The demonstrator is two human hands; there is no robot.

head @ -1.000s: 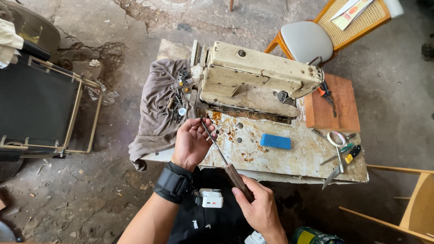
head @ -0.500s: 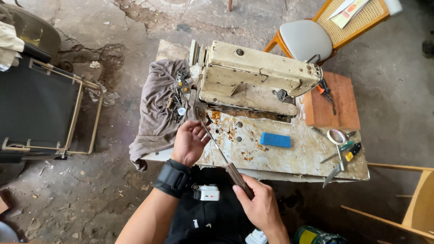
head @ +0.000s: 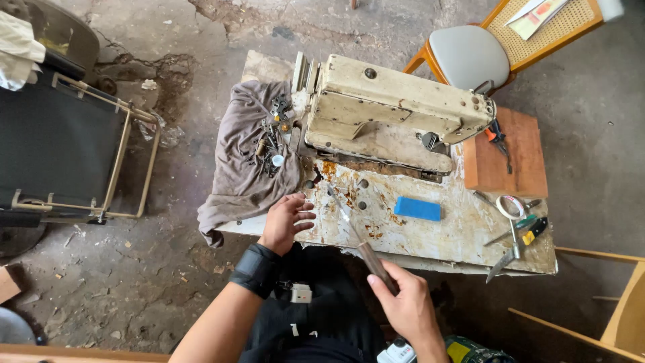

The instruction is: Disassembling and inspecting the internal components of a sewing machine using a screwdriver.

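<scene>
Rust-stained table [head: 430,235] under an old cream sewing machine [head: 390,111]. Left hand [head: 285,222] now off the blade, fingers spread at the table edge. Right hand [head: 403,302] still gripping the knife [head: 356,232] handle, tip lowered to the tabletop.

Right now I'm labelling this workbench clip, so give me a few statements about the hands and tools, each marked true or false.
1. The right hand grips a screwdriver by its dark handle. True.
2. The left hand holds the blue block. False: the hand is open at the table's edge; the block lies apart on the tabletop.
3. Small metal parts lie on the grey cloth. True.
4. The sewing machine lies on the floor. False: it is on the table.
</scene>
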